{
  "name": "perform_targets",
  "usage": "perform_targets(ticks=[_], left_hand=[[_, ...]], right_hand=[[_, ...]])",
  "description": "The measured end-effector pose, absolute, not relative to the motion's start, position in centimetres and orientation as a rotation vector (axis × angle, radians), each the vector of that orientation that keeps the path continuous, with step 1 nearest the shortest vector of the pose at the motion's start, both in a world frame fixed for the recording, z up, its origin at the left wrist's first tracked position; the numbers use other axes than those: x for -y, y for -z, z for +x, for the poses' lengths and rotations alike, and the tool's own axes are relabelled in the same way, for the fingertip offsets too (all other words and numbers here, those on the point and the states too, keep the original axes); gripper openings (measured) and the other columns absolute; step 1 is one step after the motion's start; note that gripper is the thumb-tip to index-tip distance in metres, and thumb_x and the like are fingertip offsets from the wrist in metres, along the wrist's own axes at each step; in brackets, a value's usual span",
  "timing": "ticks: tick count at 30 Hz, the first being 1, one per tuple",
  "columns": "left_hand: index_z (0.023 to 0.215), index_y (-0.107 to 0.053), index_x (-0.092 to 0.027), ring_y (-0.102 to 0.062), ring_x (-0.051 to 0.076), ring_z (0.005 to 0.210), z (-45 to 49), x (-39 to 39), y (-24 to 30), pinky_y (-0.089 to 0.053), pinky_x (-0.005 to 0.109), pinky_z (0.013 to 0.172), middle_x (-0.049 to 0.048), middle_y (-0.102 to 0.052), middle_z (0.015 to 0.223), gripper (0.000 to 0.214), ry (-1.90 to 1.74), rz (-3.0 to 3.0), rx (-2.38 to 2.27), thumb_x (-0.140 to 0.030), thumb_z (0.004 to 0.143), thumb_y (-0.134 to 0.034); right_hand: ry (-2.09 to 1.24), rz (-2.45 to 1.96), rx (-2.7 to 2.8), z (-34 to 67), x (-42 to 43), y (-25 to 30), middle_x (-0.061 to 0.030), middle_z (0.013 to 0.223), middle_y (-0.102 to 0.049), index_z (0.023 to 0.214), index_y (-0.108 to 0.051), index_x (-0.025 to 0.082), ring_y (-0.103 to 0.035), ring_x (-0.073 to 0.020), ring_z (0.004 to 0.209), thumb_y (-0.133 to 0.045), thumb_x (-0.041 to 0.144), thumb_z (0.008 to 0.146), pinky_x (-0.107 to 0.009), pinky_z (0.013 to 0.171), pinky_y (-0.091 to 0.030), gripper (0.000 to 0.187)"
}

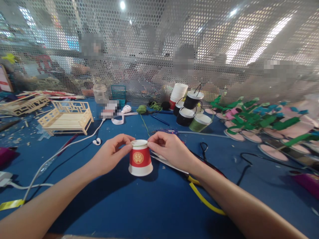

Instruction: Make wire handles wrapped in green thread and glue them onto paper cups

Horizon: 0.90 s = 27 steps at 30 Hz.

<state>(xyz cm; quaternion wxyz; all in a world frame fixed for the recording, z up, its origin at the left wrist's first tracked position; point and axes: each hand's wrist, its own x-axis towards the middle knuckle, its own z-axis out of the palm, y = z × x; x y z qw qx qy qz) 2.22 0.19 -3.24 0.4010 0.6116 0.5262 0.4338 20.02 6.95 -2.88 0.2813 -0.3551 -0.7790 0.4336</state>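
A red and white paper cup (140, 162) with a gold emblem stands on the blue tabletop, wide end down. Along its narrow upper edge runs a thin greenish line, seemingly yarn. My left hand (113, 153) pinches that edge from the left, thumb and forefinger together. On the opposite side my right hand (171, 149) is closed at the same edge, its fingertips against the cup. A strand of green yarn (145, 124) comes from a green yarn ball (142, 109) behind and leads down to my right fingers. Scissors (169, 161) with yellow handles lie partly beneath my right wrist.
Yarn-wrapped cups (186, 117) and stacked paper cups (178, 92) stand at the back. Green craft plants (249, 121) on round bases crowd the right. A small wooden bed model (67, 118), a white cable (67, 145) and earphones (97, 141) lie left. A perforated metal screen (147, 43) closes off the back.
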Motion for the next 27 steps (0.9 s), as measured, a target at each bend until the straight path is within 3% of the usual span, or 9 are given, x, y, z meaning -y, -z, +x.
perform_targets(ticks=[27], left_hand=[[0.067, -0.047, -0.014, -0.053, 0.017, 0.091, 2.07, -0.44, 3.82, -0.040, 0.036, 0.083, 0.0072, -0.057, 0.098, 0.016, -1.168, 1.382, -1.264, -0.027, 0.074, -0.053]], right_hand=[[-1.194, -0.946, 2.051, 20.10, -7.61, 3.62, -0.0024, 0.068, -0.060, 0.070, -0.056, 0.015, -0.054, -0.0118, 0.061, -0.053, 0.026, 0.071, -0.025, 0.057, -0.045, 0.011]])
